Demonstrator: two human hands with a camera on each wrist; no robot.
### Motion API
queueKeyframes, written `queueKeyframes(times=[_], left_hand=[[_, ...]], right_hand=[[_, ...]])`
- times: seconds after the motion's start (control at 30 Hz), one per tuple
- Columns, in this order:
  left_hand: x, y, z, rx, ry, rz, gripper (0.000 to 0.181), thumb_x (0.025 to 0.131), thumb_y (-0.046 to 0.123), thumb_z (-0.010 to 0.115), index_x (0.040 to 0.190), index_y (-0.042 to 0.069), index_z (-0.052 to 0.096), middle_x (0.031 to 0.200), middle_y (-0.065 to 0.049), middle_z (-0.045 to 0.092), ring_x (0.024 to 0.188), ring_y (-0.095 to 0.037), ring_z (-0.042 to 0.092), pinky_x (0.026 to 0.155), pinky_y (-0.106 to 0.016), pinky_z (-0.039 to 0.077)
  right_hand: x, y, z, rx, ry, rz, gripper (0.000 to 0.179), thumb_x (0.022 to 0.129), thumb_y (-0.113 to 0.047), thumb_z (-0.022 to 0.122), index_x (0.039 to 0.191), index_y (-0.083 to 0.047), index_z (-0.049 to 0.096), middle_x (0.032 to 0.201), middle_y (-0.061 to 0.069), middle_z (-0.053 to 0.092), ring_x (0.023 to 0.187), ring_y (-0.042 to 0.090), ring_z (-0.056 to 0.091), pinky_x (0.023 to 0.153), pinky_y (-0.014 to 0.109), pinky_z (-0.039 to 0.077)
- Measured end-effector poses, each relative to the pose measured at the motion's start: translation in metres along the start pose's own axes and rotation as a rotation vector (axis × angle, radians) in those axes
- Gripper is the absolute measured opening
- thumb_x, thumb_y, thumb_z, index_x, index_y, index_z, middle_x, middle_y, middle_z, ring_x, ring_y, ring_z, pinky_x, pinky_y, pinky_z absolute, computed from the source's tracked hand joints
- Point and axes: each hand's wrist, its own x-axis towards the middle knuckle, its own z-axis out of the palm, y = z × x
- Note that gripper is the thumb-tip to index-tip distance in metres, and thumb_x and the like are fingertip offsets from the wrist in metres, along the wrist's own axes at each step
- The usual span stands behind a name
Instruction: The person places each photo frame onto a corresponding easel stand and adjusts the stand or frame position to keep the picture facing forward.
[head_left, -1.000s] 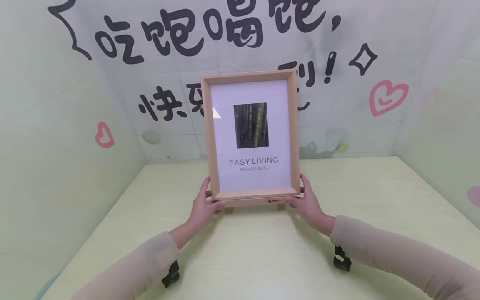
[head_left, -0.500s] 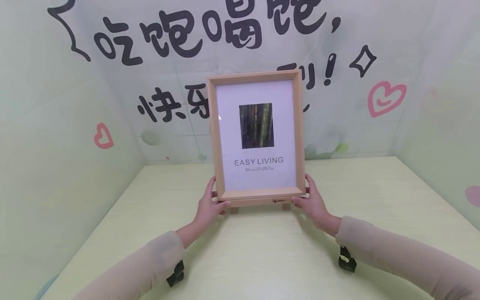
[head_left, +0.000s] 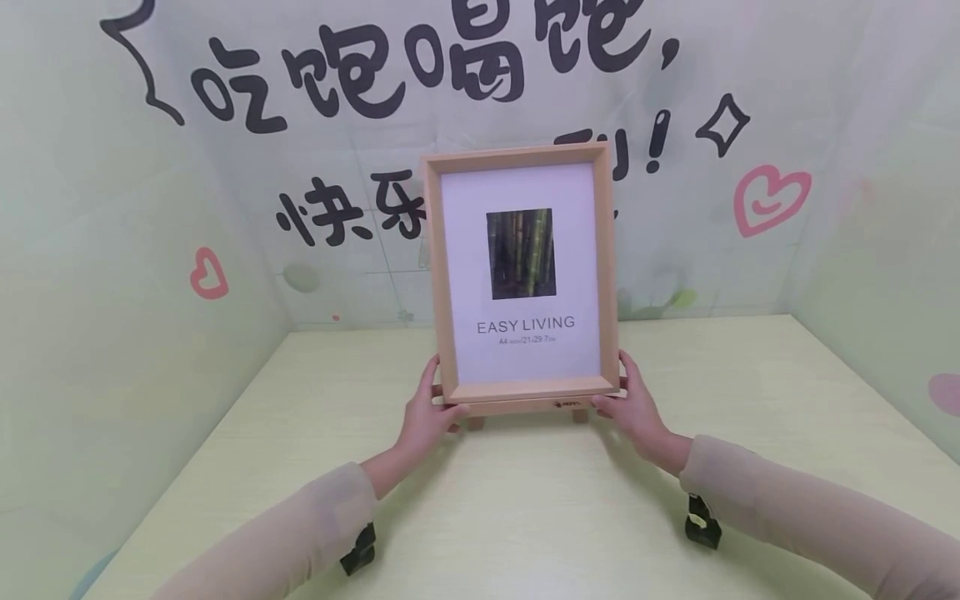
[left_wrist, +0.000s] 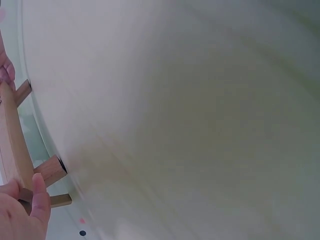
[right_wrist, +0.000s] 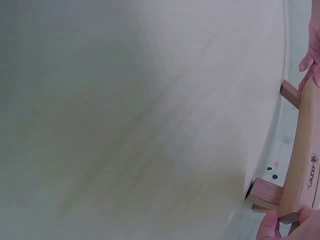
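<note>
A wooden picture frame (head_left: pixel 608 275) stands upright in the middle of the head view, with a bamboo photo (head_left: pixel 522 253) and the words "EASY LIVING" on its white sheet. It sits on the ledge of a small wooden easel (head_left: pixel 517 407), whose short legs (left_wrist: pixel 50 171) show in both wrist views. My left hand (head_left: pixel 427 419) grips the left end of the ledge, thumb in front. At the other end my right hand (head_left: pixel 636 417) holds the ledge the same way. The fingers behind the frame are partly hidden.
The pale wooden table (head_left: pixel 517 508) spreads out under the easel. Behind it hangs a white cloth backdrop (head_left: pixel 675 242) with black lettering and pink hearts. Cloth walls (head_left: pixel 112 333) close off both sides. Black straps (head_left: pixel 358 550) hang under both sleeves.
The frame and easel have shifted slightly to the right in the head view, both hands moving along with them. Both hands keep their hold on the ledge. The glare on the glass is gone.
</note>
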Motion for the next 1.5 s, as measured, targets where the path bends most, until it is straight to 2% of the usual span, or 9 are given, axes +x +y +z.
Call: queueKeyframes(times=[0.43, 0.67, 0.87, 1.5], left_hand=[[0.0, 0.003, 0.005, 0.007, -0.017, 0.014, 0.089, 0.079, -0.003, 0.067, 0.147, 0.017, 0.013, 0.113, -0.029, 0.051, 0.088, -0.035, 0.064, 0.059, -0.033, 0.058], [0.001, 0.003, 0.006, 0.004, -0.023, 0.024, 0.09, 0.078, -0.003, 0.067, 0.147, 0.016, 0.012, 0.114, -0.03, 0.051, 0.087, -0.036, 0.064, 0.058, -0.033, 0.058], [0.002, 0.004, 0.006, 0.01, -0.026, 0.026, 0.091, 0.078, -0.004, 0.067, 0.147, 0.018, 0.012, 0.112, -0.027, 0.051, 0.088, -0.035, 0.064, 0.058, -0.032, 0.058], [0.003, 0.003, 0.005, 0.018, -0.054, 0.05, 0.088, 0.079, -0.002, 0.066, 0.147, 0.015, 0.012, 0.114, -0.029, 0.051, 0.089, -0.036, 0.063, 0.059, -0.033, 0.058]], right_hand=[[-0.002, -0.001, -0.006, -0.002, 0.008, 0.003, 0.08, 0.088, 0.008, 0.05, 0.147, -0.011, 0.0, 0.125, 0.03, 0.034, 0.101, 0.037, 0.054, 0.086, 0.036, 0.054], [-0.004, -0.001, -0.007, -0.006, 0.013, 0.002, 0.079, 0.088, 0.008, 0.05, 0.147, -0.01, 0.0, 0.123, 0.03, 0.035, 0.097, 0.032, 0.056, 0.085, 0.035, 0.054], [-0.005, -0.002, -0.006, -0.007, 0.022, 0.006, 0.08, 0.088, 0.008, 0.051, 0.147, -0.011, 0.001, 0.121, 0.028, 0.036, 0.095, 0.03, 0.057, 0.082, 0.032, 0.055], [-0.011, -0.001, -0.007, -0.017, 0.022, -0.009, 0.08, 0.089, 0.006, 0.051, 0.147, -0.011, 0.0, 0.12, 0.028, 0.037, 0.097, 0.032, 0.057, 0.084, 0.034, 0.054]])
